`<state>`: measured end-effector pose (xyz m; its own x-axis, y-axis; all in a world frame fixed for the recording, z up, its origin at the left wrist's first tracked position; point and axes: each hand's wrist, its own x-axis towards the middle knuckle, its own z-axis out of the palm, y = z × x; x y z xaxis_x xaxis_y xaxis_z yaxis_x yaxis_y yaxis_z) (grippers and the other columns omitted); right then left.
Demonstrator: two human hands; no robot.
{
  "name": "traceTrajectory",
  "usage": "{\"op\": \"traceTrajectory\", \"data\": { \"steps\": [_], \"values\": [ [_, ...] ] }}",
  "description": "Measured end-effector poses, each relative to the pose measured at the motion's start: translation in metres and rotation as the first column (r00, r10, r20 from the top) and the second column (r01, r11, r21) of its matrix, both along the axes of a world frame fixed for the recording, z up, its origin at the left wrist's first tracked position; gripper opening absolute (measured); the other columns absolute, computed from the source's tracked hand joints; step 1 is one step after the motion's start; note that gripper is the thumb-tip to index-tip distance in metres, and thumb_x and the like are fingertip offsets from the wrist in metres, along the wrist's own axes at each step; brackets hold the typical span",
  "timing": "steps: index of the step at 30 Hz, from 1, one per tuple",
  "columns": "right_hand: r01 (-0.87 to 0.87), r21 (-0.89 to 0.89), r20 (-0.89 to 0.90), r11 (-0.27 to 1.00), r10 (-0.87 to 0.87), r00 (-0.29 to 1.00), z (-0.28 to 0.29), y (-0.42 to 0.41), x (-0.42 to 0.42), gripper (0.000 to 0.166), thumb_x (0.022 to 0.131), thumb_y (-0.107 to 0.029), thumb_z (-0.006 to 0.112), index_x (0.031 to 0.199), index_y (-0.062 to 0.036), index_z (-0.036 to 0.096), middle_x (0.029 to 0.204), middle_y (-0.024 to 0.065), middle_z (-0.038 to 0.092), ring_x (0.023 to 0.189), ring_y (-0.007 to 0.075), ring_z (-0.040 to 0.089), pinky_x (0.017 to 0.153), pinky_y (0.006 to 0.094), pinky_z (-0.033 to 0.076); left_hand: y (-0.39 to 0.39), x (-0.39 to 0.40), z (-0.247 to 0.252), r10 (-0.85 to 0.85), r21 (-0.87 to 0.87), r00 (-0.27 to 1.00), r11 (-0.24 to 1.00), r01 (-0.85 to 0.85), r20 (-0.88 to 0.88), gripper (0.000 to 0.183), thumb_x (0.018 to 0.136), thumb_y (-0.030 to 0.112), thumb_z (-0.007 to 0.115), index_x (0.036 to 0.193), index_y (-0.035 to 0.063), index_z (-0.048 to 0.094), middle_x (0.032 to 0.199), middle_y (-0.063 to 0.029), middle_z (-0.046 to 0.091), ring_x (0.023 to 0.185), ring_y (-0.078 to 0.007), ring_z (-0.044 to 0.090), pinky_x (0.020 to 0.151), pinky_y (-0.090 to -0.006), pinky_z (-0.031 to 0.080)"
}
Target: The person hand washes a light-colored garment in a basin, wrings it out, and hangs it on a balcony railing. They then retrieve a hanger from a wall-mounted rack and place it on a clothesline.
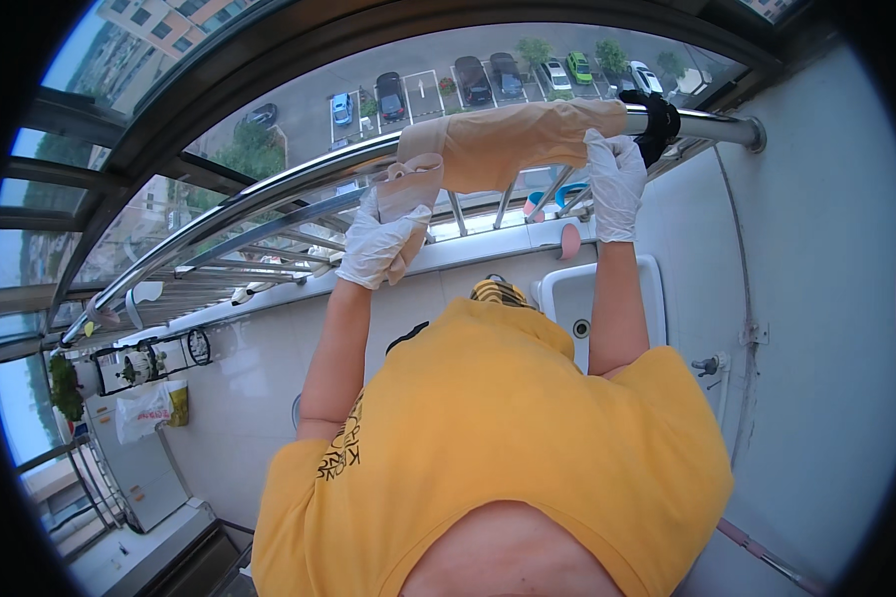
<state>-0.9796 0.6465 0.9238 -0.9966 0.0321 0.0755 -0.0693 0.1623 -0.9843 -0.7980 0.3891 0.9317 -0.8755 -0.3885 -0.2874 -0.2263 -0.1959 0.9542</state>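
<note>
A thin beige cloth (523,145) hangs over the shiny metal rail (291,179) in front of the window. My left hand (381,242), in a white glove, grips a bunched beige fabric piece (411,186) at the cloth's left end. Whether the two are one garment is hard to tell. At the right end, my right hand (614,186), also gloved in white, has its fingers closed on the cloth's lower edge. Just beyond it, a black fabric item (655,127) is wrapped around the rail.
Metal guard bars (459,213) stand below the rail, above a white ledge (485,246). A white sink (567,287) lies under my right arm, with a wall tap (708,366) beside it. Potted plants (138,366) and a plastic bag (143,410) are at left.
</note>
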Motion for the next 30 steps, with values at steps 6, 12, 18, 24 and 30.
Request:
{"op": "traceTrajectory", "data": {
  "steps": [6,12,18,24,30],
  "values": [
    [-0.163,-0.574,-0.045,0.803,0.168,0.985,-0.032,-0.024,-0.006,0.026,0.087,-0.013,0.068,0.109,-0.0026,0.059,0.106,0.0043,0.062,0.091,0.0105,0.057,0.084,0.0257,0.044,0.007,-0.020,0.002,-0.174,0.004,0.985,0.985,0.174,-0.013,0.045,0.073,0.021,0.081,0.111,0.0053,0.063,0.101,-0.0041,0.065,0.089,-0.0106,0.059,0.077,-0.0259,0.049],
    [0.076,-0.405,-0.038,0.911,-0.099,0.994,-0.021,-0.005,-0.022,0.025,0.086,-0.012,0.068,0.106,-0.0018,0.057,0.099,0.0052,0.062,0.087,0.0115,0.060,0.078,0.0239,0.048,0.044,-0.008,-0.008,-0.526,0.161,0.849,0.835,0.527,-0.051,0.060,0.072,0.023,0.080,0.123,0.0043,0.054,0.111,-0.0048,0.061,0.100,-0.0129,0.057,0.088,-0.0293,0.046],
    [0.379,-0.292,-0.300,0.878,-0.460,0.835,-0.030,-0.005,0.008,0.028,0.086,-0.017,0.069,0.105,-0.0020,0.054,0.097,0.0048,0.060,0.093,0.0123,0.057,0.081,0.0262,0.048,0.028,0.015,-0.008,-0.296,0.204,0.955,0.936,0.287,0.013,0.065,0.078,0.022,0.076,0.133,0.0056,0.045,0.115,-0.0064,0.059,0.102,-0.0153,0.057,0.088,-0.0304,0.048],
    [-0.686,-0.337,0.054,0.645,0.740,0.670,0.005,-0.067,0.109,0.047,0.088,-0.014,0.066,0.128,-0.0028,0.043,0.119,0.0087,0.053,0.109,0.0150,0.052,0.095,0.0285,0.043,0.004,0.044,0.020,-0.192,0.082,0.954,0.973,0.215,-0.230,0.080,0.073,0.014,0.080,0.139,0.0107,0.036,0.130,-0.0072,0.048,0.115,-0.0179,0.050,0.095,-0.0313,0.044],
    [-0.700,-0.460,-0.015,0.545,0.784,0.620,0.035,-0.116,0.144,0.052,0.090,-0.011,0.062,0.137,-0.0024,0.039,0.123,0.0047,0.052,0.113,0.0133,0.049,0.096,0.0256,0.040,-0.015,0.063,0.028,-0.270,-0.284,0.901,0.943,0.176,-0.339,0.079,0.076,0.009,0.076,0.143,0.0149,0.033,0.133,-0.0061,0.045,0.123,-0.0193,0.045,0.103,-0.0351,0.038]
  ]
}}
